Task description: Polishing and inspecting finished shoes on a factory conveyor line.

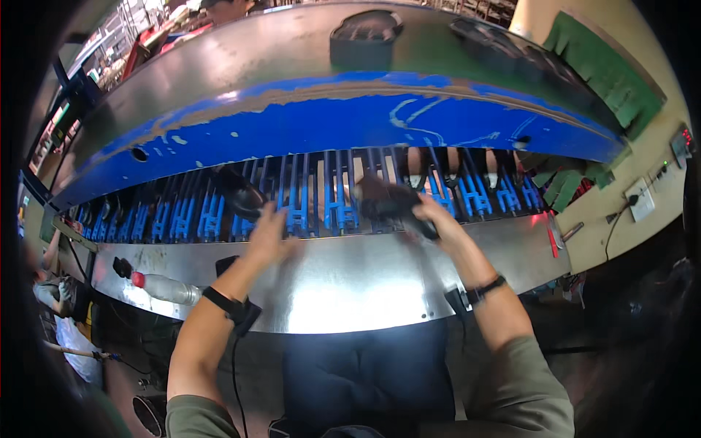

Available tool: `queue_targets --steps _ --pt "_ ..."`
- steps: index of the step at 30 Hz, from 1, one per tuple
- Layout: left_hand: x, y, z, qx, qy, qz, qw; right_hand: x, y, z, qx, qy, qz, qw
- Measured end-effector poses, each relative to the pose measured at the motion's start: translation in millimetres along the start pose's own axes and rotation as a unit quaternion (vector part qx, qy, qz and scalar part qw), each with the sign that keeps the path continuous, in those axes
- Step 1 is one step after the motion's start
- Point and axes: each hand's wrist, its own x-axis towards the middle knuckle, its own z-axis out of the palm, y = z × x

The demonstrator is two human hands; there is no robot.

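Note:
My right hand (441, 219) is closed on the end of a dark shoe (391, 201), which is blurred and held over the blue pronged rack (339, 208). Farther left, my left hand (270, 237) has its fingers apart, with some blur. Its fingertips are close to a glossy black shoe (239, 193) on the rack; whether they touch it I cannot tell. Each wrist wears a black strap with a small dark device.
A blue-edged metal hood (307, 120) spans above the rack, bearing a dark grey shoe-shaped piece (363, 40). On the steel ledge (343, 285) lie a clear bottle (168, 287) at left and a red-handled tool (552, 237) at right. Another person (51, 292) is at far left.

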Motion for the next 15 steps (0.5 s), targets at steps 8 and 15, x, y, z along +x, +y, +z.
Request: queue_targets --steps 8,15 --pt "9 320 -147 0.011 0.152 0.493 0.856 -217 104 10 -0.469 0.298 -0.290 0.779" --pt "133 281 -243 0.127 0.094 0.117 0.980 -213 125 17 -0.458 0.371 -0.358 0.724"
